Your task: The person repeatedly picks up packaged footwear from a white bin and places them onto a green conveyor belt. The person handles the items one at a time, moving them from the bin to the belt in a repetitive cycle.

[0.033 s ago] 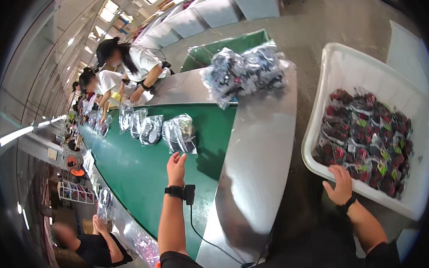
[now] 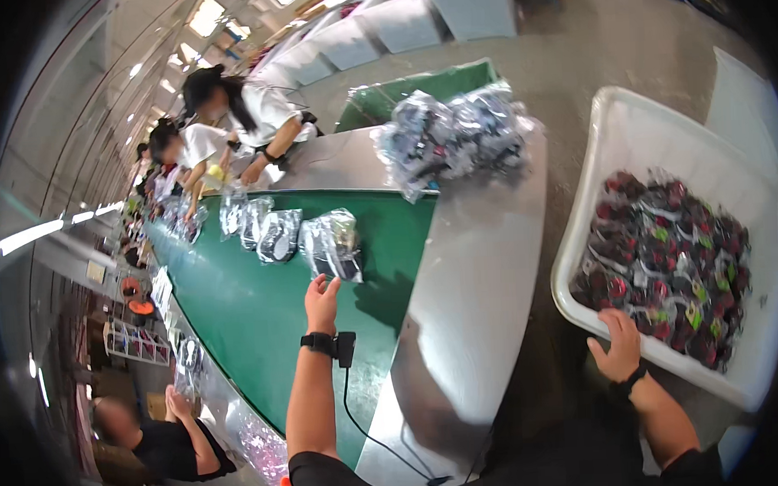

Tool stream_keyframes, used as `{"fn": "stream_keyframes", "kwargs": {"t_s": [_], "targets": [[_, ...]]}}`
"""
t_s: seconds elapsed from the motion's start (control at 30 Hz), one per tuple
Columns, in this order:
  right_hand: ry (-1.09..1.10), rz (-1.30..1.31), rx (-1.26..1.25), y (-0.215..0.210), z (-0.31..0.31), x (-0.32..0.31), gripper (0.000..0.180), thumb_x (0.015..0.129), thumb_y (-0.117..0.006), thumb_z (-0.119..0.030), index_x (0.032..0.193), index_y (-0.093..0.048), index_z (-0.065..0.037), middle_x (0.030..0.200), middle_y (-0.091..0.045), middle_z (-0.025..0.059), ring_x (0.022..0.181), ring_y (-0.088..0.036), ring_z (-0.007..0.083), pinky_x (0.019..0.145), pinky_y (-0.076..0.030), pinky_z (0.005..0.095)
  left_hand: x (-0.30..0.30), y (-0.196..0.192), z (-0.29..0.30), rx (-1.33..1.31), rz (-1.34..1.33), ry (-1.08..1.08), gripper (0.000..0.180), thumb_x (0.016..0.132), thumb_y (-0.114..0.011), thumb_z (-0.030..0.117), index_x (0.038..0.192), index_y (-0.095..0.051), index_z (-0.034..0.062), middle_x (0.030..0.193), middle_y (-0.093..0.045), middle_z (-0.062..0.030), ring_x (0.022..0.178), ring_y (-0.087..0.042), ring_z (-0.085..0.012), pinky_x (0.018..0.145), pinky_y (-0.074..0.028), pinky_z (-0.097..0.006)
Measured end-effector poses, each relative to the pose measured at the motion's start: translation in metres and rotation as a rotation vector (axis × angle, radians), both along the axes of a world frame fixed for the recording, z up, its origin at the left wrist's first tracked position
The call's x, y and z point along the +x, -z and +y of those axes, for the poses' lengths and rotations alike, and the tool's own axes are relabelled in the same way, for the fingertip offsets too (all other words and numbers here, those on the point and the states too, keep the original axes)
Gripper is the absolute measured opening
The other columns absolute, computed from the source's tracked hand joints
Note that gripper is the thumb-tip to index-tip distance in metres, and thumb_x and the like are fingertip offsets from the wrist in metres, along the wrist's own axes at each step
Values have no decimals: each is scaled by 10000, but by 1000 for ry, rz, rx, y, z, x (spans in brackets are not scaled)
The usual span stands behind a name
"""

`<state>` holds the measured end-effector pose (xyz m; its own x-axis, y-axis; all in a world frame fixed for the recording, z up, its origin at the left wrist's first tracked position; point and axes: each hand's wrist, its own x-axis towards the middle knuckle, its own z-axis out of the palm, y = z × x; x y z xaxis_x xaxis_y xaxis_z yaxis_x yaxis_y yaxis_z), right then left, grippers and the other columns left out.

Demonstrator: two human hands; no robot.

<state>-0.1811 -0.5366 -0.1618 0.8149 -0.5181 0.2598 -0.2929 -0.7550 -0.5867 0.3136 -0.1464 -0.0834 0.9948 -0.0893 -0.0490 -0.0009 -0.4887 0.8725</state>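
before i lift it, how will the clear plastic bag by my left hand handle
The clear plastic bag is probably slippery, given its shiny film. Its wrinkled edges likely flop, while its filled, bulging middle may feel firmer.

The bags (image 2: pixel 332 241) are crinkled plastic (glossy), the counter (image 2: pixel 485 247) metal.

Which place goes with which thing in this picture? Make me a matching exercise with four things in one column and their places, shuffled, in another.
Things:
1. Left hand
2. Right hand
3. Heap of clear bags
4. Dark and red packs

Places:
A. Inside the white tub
B. On the metal ledge, at its far end
C. At the near rim of the white tub
D. Over the green belt

Right pairs: 1-D, 2-C, 3-B, 4-A.
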Motion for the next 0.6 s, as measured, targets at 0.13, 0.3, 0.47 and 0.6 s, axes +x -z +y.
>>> {"fn": "stream_keyframes", "kwargs": {"t_s": [0.13,0.3,0.47,0.6], "targets": [[-1,3,-53,1,2,4,564,756,-792,-208,1237,-579,-5,1236,-609,204,1145,-591,422,980,-463,499,69,32,10,189,-138,-182,735,847,-822,327,1413,-575,-73,1417,-620,-267,1341,-582,-370,1122,-447,-419],[22,33,-68,10,2,6,591,748,-780,-282,1238,-577,-19,1247,-591,203,1145,-574,421,975,-445,510,113,46,7,60,60,-328,958,831,-829,425,1538,-425,-78,1458,-588,-264,1318,-600,-371,1094,-480,-418],[35,58,-67,13,4,6,611,753,-771,-308,1248,-567,-14,1250,-576,209,1147,-564,428,979,-439,512,114,58,1,130,193,-324,1146,797,-872,432,1610,-254,-87,1444,-581,-274,1180,-672,-355,805,-612,-439],[25,69,-77,7,4,8,630,762,-768,-301,1277,-551,-12,1280,-562,216,1152,-553,441,988,-437,521,87,56,-6,-118,440,-158,902,789,-877,374,1446,-458,-80,967,-658,-141,571,-587,-178,437,-400,-337]]}}
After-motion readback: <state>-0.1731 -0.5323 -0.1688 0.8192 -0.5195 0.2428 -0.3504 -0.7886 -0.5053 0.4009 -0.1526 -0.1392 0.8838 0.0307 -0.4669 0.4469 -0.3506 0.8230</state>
